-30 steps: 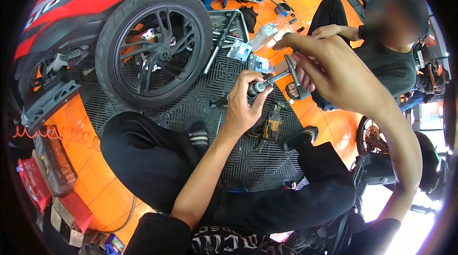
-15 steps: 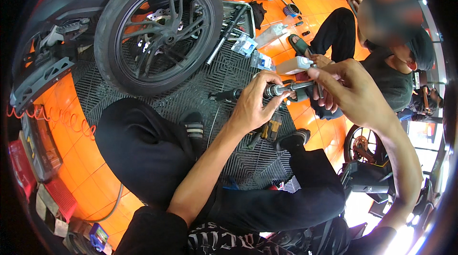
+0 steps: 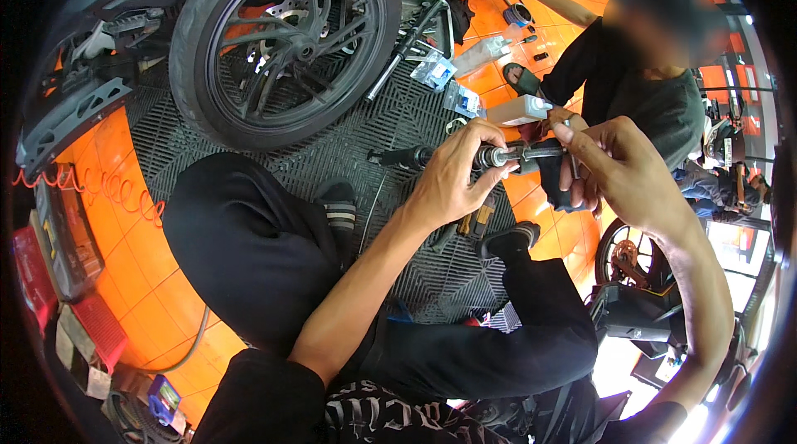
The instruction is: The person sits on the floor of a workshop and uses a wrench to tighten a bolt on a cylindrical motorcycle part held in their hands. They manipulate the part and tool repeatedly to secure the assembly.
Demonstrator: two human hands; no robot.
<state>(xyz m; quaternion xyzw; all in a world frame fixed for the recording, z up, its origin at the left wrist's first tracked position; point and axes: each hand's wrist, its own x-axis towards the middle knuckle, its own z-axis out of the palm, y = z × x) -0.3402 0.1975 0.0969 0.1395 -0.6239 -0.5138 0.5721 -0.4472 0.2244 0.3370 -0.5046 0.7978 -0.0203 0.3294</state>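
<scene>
Orange floor tiles [image 3: 137, 278] bordered a black ribbed mat [image 3: 415, 271] beneath a motorcycle wheel [image 3: 305, 51], the bike cut off by the upper edge. Over the mat, the left hand [image 3: 457, 174] was clamped around a black-and-silver fork leg [image 3: 407, 158], hiding its middle; the right hand [image 3: 627, 170] gripped a metal T-handle tool [image 3: 548, 152], its tip hard to make out.

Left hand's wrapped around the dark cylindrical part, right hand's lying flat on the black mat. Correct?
Not quite: the right hand isn't on the black mat. The head view shows it raised, fingers at the crossbar end of the metal rod. The left hand is indeed wrapped around the dark cylindrical part.
</scene>
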